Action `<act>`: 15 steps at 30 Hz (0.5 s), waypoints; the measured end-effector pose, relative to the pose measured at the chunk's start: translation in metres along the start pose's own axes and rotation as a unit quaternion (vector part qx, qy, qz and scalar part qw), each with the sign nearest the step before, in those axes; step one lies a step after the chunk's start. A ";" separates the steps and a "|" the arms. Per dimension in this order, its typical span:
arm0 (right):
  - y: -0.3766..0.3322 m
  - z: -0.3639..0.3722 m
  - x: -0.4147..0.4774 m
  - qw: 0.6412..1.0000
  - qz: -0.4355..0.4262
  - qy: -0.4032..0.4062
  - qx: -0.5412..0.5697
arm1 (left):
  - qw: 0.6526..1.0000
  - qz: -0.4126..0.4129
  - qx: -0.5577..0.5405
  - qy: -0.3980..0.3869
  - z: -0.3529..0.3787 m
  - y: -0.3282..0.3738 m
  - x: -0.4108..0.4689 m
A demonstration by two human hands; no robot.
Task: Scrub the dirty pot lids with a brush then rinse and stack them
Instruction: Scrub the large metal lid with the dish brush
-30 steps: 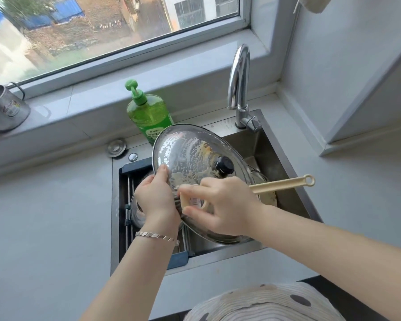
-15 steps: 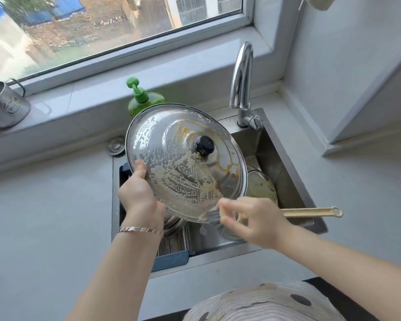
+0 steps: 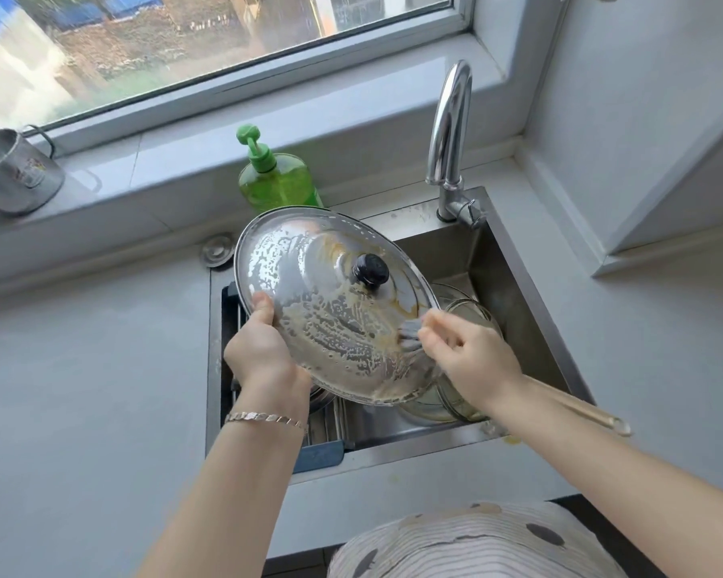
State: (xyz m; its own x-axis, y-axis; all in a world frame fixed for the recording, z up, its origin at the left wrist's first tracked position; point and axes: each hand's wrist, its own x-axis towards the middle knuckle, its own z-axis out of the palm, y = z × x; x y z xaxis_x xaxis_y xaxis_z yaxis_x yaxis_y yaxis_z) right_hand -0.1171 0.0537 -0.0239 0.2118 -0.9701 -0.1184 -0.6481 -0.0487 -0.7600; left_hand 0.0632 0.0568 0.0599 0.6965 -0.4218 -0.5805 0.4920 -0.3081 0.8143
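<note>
steel lid (image 3: 330,310) 1 | glass lid (image 3: 472,317) 1+ | brush (image 3: 577,408) 1 | bottle (image 3: 276,181) 1 | tap (image 3: 449,131) 1

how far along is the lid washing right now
Nothing looks finished: no clean stack shows. In hand: the left hand grips the sudsy, sauce-streaked lid over the sink while the right hand holds the brush against it. Left: rinsing it, the other lids in the sink, and stacking.

Left forearm (image 3: 234,494) and right forearm (image 3: 602,465) bare. Silver flat-link chain bracelet (image 3: 264,419) on the wrist, at six o'clock from the left hand (image 3: 264,352). At frame's six o'clock, a pale garment (image 3: 476,544): thin grey stripes, scattered dark oval spots.
</note>
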 end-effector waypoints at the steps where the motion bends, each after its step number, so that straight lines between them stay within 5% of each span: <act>1: -0.015 0.005 -0.010 0.998 -0.054 -0.023 0.006 | 1.000 0.002 0.007 -0.002 0.001 -0.002 -0.003; 3: -0.021 0.007 -0.016 0.995 -0.091 -0.033 0.010 | 1.000 -0.001 0.009 -0.004 0.000 -0.004 -0.003; 7: 0.014 -0.003 0.015 0.993 0.091 0.012 0.079 | 1.000 -0.002 -0.004 -0.013 -0.003 -0.005 -0.004; 12: -0.012 0.010 -0.013 0.995 -0.033 -0.067 0.059 | 0.999 0.009 0.013 -0.028 -0.003 -0.001 -0.008; 15: 0.008 0.004 0.009 0.991 0.075 -0.013 0.114 | 0.999 0.006 0.027 -0.044 -0.005 -0.005 -0.008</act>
State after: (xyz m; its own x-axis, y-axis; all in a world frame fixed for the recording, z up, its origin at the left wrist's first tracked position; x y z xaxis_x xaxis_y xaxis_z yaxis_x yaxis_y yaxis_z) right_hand -0.1173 0.0456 -0.0341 0.1456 -0.9558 -0.2553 -0.4924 0.1539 -0.8567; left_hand 0.0574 0.0661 0.0606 0.6528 -0.4984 -0.5705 0.4524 -0.3475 0.8213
